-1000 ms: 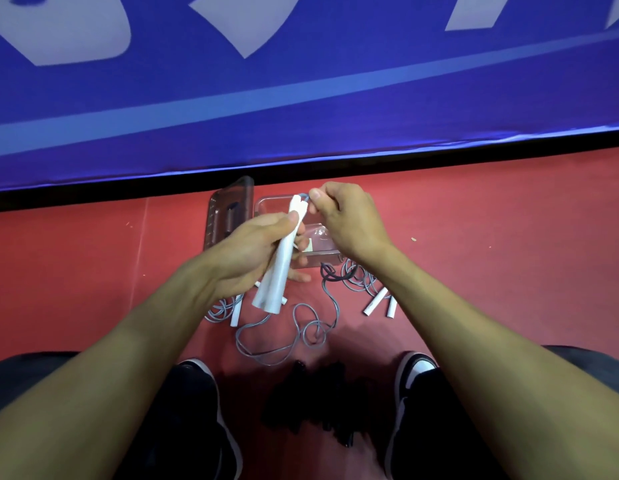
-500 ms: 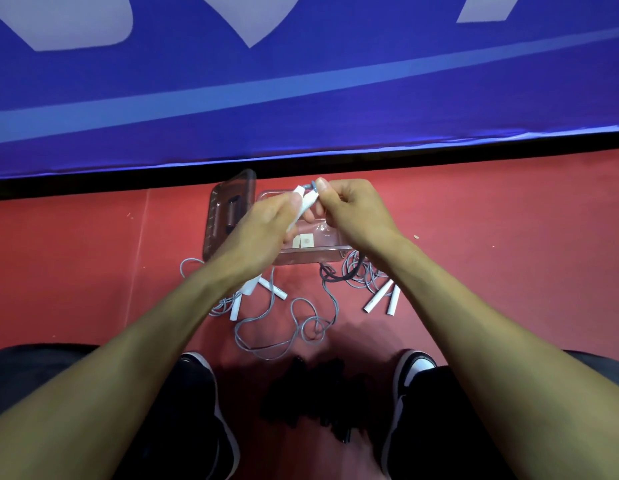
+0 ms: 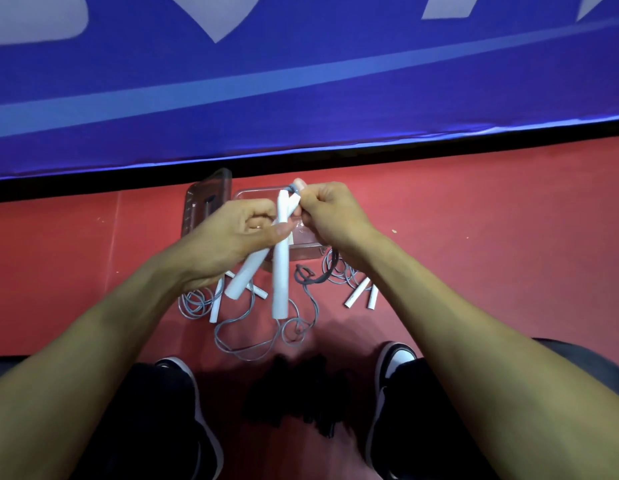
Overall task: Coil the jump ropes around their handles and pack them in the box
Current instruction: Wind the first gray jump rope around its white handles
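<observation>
Two white handles (image 3: 279,268) sit at frame centre, held up off the floor w/ tops together and lower ends splayed apart; one hangs near vertical, the other slants down-left. Left hand (image 3: 231,237) grips both around their upper part, fingers curled round them, thumb across the front. Right hand (image 3: 330,216) is just right of the handle tops, fingers curled, pinching the grey rope (image 3: 290,189) where it leaves the tops. A darker stretch of the rope (image 3: 327,271) drops below the right wrist to the floor and runs into loose loops (image 3: 252,341) at lower centre.

Behind the hands, slightly above centre, is a clear box (image 3: 252,195), mostly hidden; contents can't be told. Its lid (image 3: 205,202) stands tilted at the box's left side.

On the red floor (image 3: 474,237): a 2nd rope (image 3: 197,303) w/ white handles lies left of centre, partly under the left wrist; a 3rd rope (image 3: 360,292) w/ two white handles side by side lies right of centre, near the right forearm.

Bottom of frame: two black-and-white shoes (image 3: 394,362), one each side, dark trousers beside them. A blue banner (image 3: 301,81) w/ pale shapes fills the upper half, black strip along its lower edge.
</observation>
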The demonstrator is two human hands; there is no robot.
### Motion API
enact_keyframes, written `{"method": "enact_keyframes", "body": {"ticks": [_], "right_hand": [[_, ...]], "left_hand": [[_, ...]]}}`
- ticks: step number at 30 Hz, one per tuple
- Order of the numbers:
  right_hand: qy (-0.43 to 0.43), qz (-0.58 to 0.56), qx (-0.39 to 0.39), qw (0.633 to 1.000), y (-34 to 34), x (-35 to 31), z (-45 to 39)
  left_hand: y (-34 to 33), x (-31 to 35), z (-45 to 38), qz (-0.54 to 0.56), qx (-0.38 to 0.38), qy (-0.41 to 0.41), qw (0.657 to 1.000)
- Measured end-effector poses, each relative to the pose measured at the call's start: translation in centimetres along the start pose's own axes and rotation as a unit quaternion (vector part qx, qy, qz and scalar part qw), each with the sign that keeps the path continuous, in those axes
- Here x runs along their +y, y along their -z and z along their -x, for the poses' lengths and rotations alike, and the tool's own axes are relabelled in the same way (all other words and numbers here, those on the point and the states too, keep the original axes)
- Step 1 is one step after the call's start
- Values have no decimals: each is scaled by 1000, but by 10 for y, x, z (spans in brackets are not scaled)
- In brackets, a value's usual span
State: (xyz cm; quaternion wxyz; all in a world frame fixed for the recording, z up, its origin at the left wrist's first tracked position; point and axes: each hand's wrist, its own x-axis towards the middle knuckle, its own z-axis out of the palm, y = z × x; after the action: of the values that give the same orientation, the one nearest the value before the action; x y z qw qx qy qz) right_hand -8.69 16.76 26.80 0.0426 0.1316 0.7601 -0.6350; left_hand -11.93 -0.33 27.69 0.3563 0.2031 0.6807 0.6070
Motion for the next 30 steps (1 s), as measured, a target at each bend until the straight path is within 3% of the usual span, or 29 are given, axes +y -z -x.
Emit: {"method": "enact_keyframes", "body": {"ticks": [5, 13, 21, 22, 26, 30], "right_hand": [[41, -9, -8, 999, -6, -7, 2], [42, 98, 63, 992, -4, 0, -2], [67, 115, 71, 989, -7, -2, -2], [71, 115, 73, 988, -7, -3, -2], [76, 119, 82, 987, -4, -4, -3], [74, 116, 96, 986, -2, -2, -5]], "left_hand": [[-6, -4, -4, -30, 56, -17, 998], [-8, -7, -6, -41, 86, 29, 995], [-7, -6, -5, -260, 99, -15, 961], [-9, -5, -6, -250, 108, -3, 962], [-14, -1, -11, -43, 164, 64, 984], [-2, -5, -9, -17, 130, 54, 990]]}}
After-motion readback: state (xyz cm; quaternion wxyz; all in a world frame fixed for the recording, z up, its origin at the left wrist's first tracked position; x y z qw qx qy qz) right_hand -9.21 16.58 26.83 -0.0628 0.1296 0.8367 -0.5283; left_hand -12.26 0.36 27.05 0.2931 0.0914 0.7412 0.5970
